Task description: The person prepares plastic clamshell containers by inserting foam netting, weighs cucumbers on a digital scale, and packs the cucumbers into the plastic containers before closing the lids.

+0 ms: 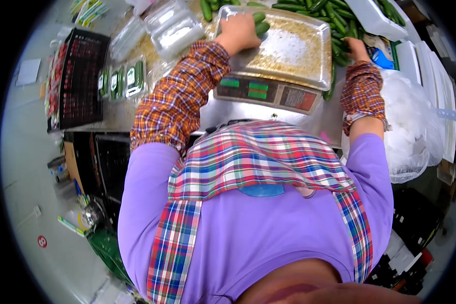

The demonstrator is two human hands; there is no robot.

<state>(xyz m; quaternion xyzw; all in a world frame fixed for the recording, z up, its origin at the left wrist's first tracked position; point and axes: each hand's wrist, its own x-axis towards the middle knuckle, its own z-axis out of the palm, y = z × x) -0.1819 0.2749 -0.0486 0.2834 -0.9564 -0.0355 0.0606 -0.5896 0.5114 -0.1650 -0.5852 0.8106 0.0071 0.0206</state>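
At the left end of the metal scale pan (pixel 299 53), my left hand (pixel 239 34) is closed around cucumbers (pixel 261 24), whose ends show beyond my fingers. The pan sits on a weighing scale (pixel 268 93) with green digits lit. My right hand (pixel 357 49) reaches to the right edge of the cucumber pile (pixel 334 17), its fingers curled against a cucumber and partly hidden. Orange checked sleeves cover both forearms.
Clear plastic boxes (pixel 175 33) lie left of the scale, with packed cucumbers (pixel 135 78) below them. A black crate (pixel 81 78) stands at the far left. White plastic bags (pixel 408 121) hang at the right, near a white foam box (pixel 377 17).
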